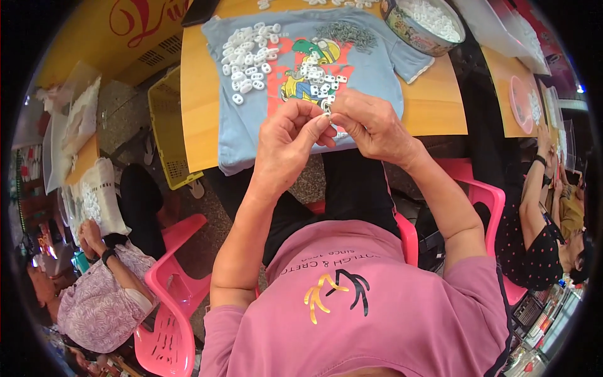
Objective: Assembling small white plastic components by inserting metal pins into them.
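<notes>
My left hand (291,135) and my right hand (372,125) meet above the near edge of a grey-blue T-shirt (242,135) spread over the table. The left thumb and forefinger are pinched on a small white plastic piece (326,115), partly hidden by the fingertips. Right against it, my right fingers are closed too; what they grip is too small to make out. Just beyond the hands lie small white two-holed blocks (320,83). A heap of white oval two-holed pieces (248,56) sits on the left of the shirt, and a pile of small metal pins (348,36) at its far side.
A round tin (422,28) of white pieces stands at the far right of the wooden table (443,94). A yellow crate (168,125) is beside the table's left edge. People work at both sides, near pink chairs (176,301). A pink basin (520,103) sits on the right-hand table.
</notes>
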`<state>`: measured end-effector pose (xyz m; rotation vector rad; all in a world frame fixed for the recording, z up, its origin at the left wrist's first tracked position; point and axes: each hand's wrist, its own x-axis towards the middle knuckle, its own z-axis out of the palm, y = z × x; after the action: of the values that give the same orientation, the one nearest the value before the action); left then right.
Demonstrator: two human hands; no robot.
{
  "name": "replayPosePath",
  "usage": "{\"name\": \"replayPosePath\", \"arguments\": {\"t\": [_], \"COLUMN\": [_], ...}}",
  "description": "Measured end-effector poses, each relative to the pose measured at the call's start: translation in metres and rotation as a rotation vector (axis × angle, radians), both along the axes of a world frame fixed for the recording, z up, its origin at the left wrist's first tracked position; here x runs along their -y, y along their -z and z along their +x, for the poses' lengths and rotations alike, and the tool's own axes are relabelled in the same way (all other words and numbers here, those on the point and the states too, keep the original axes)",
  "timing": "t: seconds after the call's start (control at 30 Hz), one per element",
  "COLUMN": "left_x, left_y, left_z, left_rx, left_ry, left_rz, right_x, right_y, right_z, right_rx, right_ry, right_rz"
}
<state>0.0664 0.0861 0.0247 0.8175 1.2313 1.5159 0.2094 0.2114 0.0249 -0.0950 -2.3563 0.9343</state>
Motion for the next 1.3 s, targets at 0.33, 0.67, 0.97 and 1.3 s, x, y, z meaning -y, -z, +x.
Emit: {"name": "replayPosePath", "arguments": {"t": [0.33,0.67,0.97,1.3], "left_x": [-0.010,0.006,0.012,0.070], "left_y": [0.020,0.007,0.012,0.022], "left_z": [-0.002,-0.008,-0.010,-0.081], "left_rx": [-0.183,0.107,0.107,-0.026], "left_ry": [0.012,0.006,-0.187,-0.336], "left_rz": [-0.100,-0.095,-0.009,-0.096], "right_x": [-0.004,0.000,0.010,0.008], "right_y": [0.016,0.002,0.015,0.029], "right_z": [-0.004,-0.011,-0.041,-0.117], "right_rx": [0.133,0.085,0.013,0.095], "right_ry": [0.072,-0.029,0.014,-0.032], "right_rz": [-0.135,0.037,-0.040,-0.019]}}
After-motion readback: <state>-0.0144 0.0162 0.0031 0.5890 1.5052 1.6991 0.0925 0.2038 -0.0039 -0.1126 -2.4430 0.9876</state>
